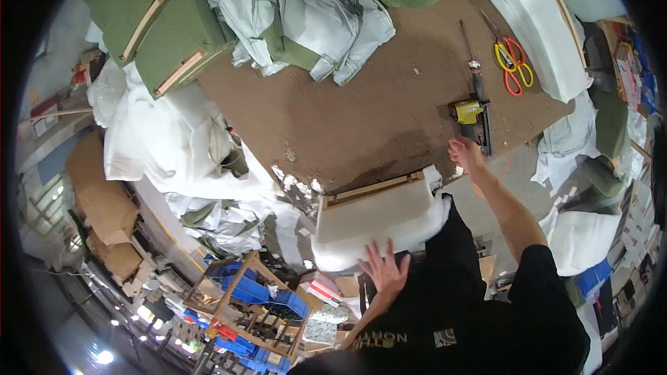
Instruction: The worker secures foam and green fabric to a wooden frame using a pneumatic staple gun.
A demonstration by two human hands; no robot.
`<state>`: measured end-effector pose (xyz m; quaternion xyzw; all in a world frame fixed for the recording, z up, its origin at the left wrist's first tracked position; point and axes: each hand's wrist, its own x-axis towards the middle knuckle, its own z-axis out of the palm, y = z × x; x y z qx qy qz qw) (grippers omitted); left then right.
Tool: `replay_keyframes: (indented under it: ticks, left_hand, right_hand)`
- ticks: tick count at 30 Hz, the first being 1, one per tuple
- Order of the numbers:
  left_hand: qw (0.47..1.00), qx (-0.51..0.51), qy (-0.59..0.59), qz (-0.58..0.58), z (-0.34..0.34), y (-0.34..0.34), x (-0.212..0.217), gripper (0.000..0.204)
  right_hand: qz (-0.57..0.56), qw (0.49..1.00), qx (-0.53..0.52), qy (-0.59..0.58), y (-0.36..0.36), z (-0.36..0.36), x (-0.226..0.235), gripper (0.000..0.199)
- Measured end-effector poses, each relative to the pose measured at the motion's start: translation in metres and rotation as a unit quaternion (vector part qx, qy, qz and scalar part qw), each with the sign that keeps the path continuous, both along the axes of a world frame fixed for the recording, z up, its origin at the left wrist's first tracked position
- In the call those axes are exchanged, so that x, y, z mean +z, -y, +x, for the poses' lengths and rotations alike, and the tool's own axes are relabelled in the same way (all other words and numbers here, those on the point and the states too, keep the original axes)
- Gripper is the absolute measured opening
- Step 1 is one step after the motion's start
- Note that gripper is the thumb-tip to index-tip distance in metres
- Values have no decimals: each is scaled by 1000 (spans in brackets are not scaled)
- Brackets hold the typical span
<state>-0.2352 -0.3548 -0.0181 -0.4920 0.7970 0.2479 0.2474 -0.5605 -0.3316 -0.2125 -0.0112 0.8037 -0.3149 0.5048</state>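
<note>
A padded piece (375,226), wrapped in white wadding with a wooden frame edge, rests against the near edge of the brown work table, close to my body. My left hand (384,269) lies on its white wadding with the fingers spread. At the table's near right, my right hand (467,153) is just below a yellow and black staple gun (468,111). Its fingers are loosely bent, and I see nothing held in them. Beyond the gun lies a screwdriver-like tool (476,78) with a long thin shaft. Scissors (513,64) with red and yellow handles lie beside it.
Grey and green fabric covers (299,14) are heaped on the far side of the brown table (333,111). Another white padded piece (545,38) lies at the far right. Green cushioned panels (184,35) stand at the far left. A wooden rack with blue bins (288,303) is at lower left.
</note>
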Motion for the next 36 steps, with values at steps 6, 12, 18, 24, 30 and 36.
replay_keyframes:
  ticks: [6, 12, 18, 24, 30, 36]
  left_hand:
    - [999, -41, -2, 27, -12, 11, -45, 73]
    - [998, 28, -23, 42, -47, 39, -49, 76]
    - [997, 43, -31, 59, -50, 34, -54, 86]
    - [993, 61, -47, 92, -39, 31, -47, 91]
    - [993, 18, -74, 86, -30, 19, -56, 95]
    - [991, 46, -68, 110, -1, -4, -65, 89]
  right_hand:
    - [-63, 956, -193, 213, 168, -20, 17, 40]
    - [-153, 948, -200, 196, 321, -21, -13, 41]
    - [-63, 995, -63, -38, 369, -35, -85, 32]
    - [-116, 993, -2, 15, 311, -19, -54, 33]
    - [-86, 956, -264, 93, 137, -1, -13, 19]
    - [-27, 945, -238, 222, -30, 43, 13, 19]
